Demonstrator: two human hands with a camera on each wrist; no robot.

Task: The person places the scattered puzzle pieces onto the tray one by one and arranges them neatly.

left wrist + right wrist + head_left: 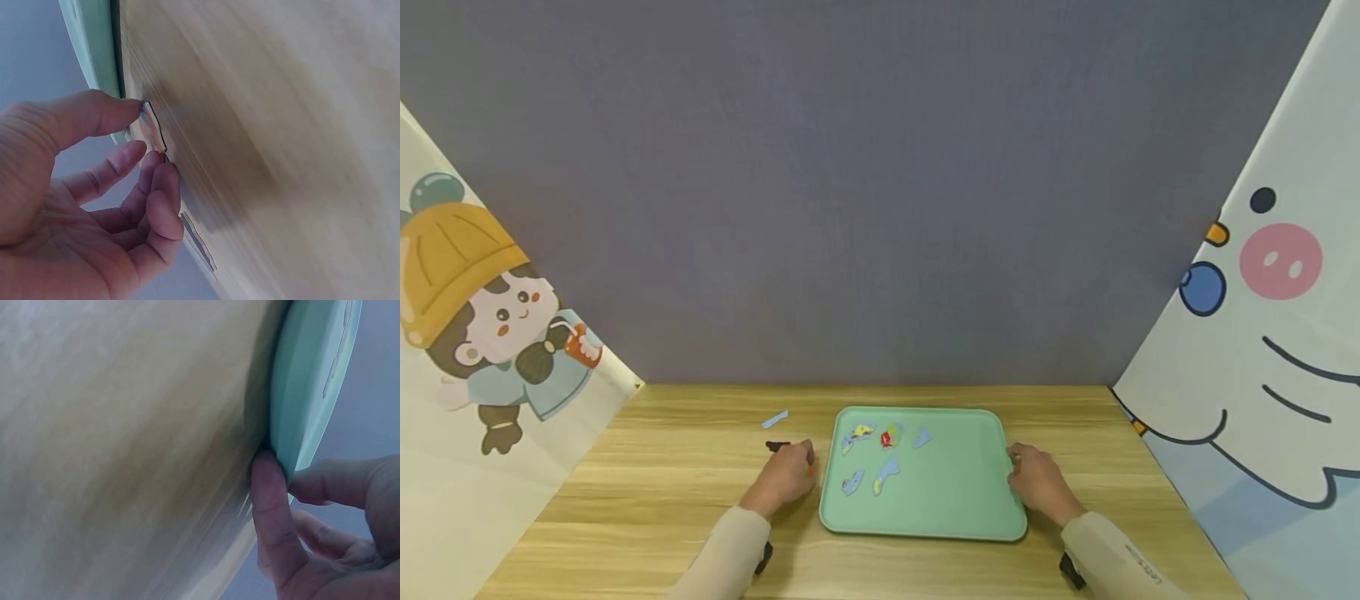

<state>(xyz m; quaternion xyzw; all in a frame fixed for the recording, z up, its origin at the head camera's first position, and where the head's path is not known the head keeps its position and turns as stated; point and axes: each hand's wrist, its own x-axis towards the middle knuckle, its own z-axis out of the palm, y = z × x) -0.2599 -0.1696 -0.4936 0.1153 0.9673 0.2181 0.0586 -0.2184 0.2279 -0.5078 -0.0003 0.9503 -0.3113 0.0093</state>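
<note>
The left hand (784,477), left of the tray, has its thumb and fingertips around a small flat cut-out piece (152,128) with orange and white on it, close over the wooden table. At the other side, the right hand (1041,481) grips the right edge of the light green tray (955,492), a finger under the rim and the thumb against it. Several flat irregular pieces lie on the tray's left half: a yellow and blue one (859,433), a red and green one (890,436), and light blue ones such as this piece (852,482).
A light blue strip (775,419) lies on the table (662,467) left of the tray. Near the left hand is a small dark piece (777,446). A grey panel (880,208) stands behind the table, with printed white panels (1262,333) at both sides.
</note>
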